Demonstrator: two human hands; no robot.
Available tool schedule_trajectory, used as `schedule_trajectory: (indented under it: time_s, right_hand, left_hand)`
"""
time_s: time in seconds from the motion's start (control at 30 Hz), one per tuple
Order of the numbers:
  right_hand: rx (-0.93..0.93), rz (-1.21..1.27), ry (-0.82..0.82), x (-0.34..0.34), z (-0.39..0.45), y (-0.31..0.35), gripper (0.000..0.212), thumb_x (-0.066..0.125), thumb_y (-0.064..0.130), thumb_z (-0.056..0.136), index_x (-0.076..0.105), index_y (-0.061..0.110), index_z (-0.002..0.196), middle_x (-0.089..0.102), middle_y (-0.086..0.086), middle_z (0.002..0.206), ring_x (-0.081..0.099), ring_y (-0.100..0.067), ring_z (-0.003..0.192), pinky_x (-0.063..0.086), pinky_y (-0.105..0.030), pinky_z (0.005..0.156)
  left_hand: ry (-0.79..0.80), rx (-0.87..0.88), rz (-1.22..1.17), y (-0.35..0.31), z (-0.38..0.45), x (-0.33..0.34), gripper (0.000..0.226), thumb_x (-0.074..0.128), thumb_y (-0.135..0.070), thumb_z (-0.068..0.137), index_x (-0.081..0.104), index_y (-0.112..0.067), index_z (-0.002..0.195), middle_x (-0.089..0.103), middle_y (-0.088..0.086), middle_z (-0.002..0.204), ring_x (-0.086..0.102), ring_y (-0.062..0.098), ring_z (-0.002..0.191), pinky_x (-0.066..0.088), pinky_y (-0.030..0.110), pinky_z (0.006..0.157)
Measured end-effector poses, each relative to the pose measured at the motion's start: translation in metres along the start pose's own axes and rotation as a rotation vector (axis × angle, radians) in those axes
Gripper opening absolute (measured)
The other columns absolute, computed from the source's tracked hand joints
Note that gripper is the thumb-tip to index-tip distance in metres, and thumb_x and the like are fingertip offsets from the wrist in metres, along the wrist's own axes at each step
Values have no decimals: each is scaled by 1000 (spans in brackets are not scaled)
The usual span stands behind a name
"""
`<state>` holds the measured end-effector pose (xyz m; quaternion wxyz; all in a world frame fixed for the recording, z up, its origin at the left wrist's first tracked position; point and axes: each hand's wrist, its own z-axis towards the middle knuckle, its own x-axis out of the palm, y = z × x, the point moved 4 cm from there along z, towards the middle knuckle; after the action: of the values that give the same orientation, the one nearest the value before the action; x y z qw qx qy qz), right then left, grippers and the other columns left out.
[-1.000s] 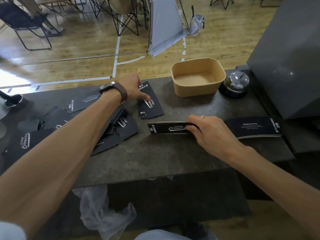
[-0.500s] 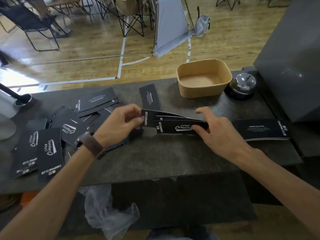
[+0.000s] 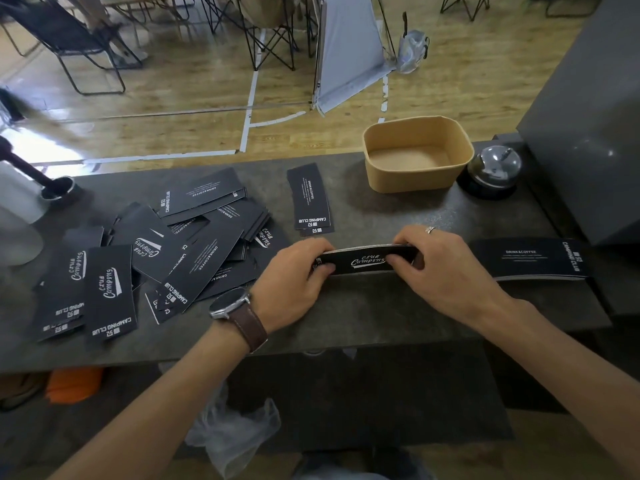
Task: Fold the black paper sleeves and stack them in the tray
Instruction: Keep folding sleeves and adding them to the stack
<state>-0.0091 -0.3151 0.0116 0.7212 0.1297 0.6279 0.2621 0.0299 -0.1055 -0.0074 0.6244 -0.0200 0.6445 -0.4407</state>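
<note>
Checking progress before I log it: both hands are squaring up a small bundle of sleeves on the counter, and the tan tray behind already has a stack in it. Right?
Not quite. The head view shows the tan tray empty, with only its bare bottom visible. The rest holds: the left hand and right hand grip the sleeve bundle at its ends on the counter.

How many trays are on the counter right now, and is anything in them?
1. The tray sits at the counter's far edge, left of the bell; its visible inside is empty.

"Club Camping" on held sleeve (image 3: 367, 260)
</note>
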Motion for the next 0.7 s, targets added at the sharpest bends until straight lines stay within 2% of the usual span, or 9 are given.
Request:
schedule_trajectory:
  time_s: [0.17,0.27,0.37,0.4,0.47,0.53,0.57,0.63,0.7]
  right_hand:
    - [-33,-74,50,5,-6,3,7,57,32,95,56,25,97,55,11,84,55,-9,72,52,-37,67]
    - [-21,-106,86,12,-9,3,12,51,32,99,52,21,96,52,7,85,55,-19,72,50,-44,67]
    - [-23,-116,108,12,-9,4,13,49,32,100,50,20,96,49,6,85,55,-21,71,50,-46,65]
    - [-22,-120,116,12,-9,5,13,49,31,100,50,19,97,49,5,85,55,-21,70,50,-47,65]
    - [-15,-126,132,11,-9,6,13,48,31,101,51,18,99,49,4,86,55,-22,70,50,-47,65]
    - [-5,-131,141,11,-9,7,14,48,31,101,51,17,101,50,2,88,57,-25,72,50,-48,66]
    - [-2,-132,144,11,-9,7,15,47,31,101,51,16,101,50,1,89,57,-26,72,50,-48,66]
    - [2,-128,143,11,-9,7,14,48,30,101,50,16,102,50,1,89,57,-26,72,50,-49,66]
    - [3,-126,140,10,-10,8,14,48,30,101,49,16,101,49,1,88,56,-27,72,50,-50,66]
  left_hand:
    - [-2,26,141,-4,-3,8,6,52,-15,95,55,-14,101,55,-2,93,50,19,87,39,31,76]
    - [35,29,162,-7,-4,8,8,49,-21,98,54,-15,100,56,0,92,50,20,86,42,35,77]
    - [88,40,144,-7,2,0,29,33,-41,102,49,-23,87,54,-6,82,50,17,80,42,35,75]
    - [72,26,125,-5,7,-6,35,30,-44,101,50,-22,83,55,-5,78,51,18,77,42,37,73]
    - [-26,-5,142,6,22,-22,36,38,-40,99,59,-16,83,62,-1,78,56,22,76,45,40,72]
    - [-89,-49,196,24,41,-33,20,56,-33,93,65,-16,94,67,1,89,60,23,84,46,38,79]
    - [-59,-89,251,33,51,-35,23,62,-34,90,64,-17,104,68,1,100,59,25,93,44,37,85]
    - [74,-164,407,49,66,-31,54,67,-48,84,54,-20,128,62,3,123,53,29,111,39,40,94]
    - [125,-185,497,59,71,-24,70,66,-59,80,46,-23,137,61,3,127,50,29,116,35,41,95]
